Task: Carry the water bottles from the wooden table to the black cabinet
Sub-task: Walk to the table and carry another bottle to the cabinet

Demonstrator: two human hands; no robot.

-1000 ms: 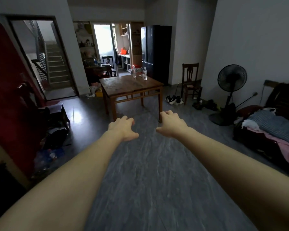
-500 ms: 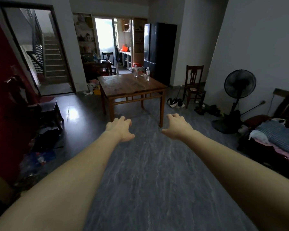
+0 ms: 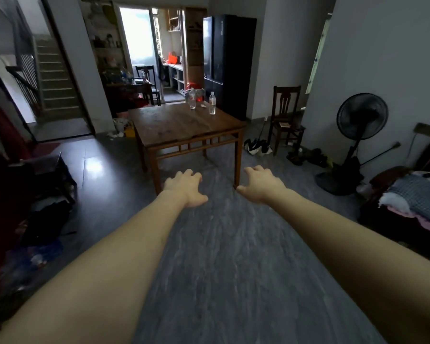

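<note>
Ahead stands a square wooden table. At its far right end stand two clear water bottles upright: one on the left, another on the right, with a clear plastic item with red between and behind them. Behind the table rises a tall black cabinet. My left hand and my right hand are stretched out in front of me over the floor, short of the table's near edge. Both are empty, fingers apart and slightly curled.
A wooden chair and a black standing fan line the right wall, with shoes and an umbrella on the floor between them. A couch with cloths sits at right. Dark clutter lies at left. A stairway opens at back left.
The table and bottles have come closer and grown larger in view. My hands stay held out in front, still empty.
</note>
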